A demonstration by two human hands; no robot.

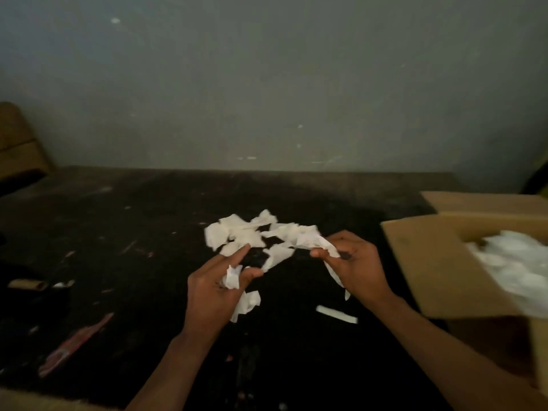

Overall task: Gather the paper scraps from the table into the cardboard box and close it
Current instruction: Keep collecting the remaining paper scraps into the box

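White paper scraps lie in a loose heap in the middle of the dark table. My left hand is at the heap's near edge, fingers curled around several scraps, one finger stretched toward the heap. My right hand pinches a long crumpled scrap at the heap's right side. One narrow strip lies apart, nearer to me. The open cardboard box stands at the right, flaps up, with white paper inside.
A small brown cardboard tube and a white bit lie at the left. A reddish smear marks the table's near left. A brown object stands at the far left against the grey wall.
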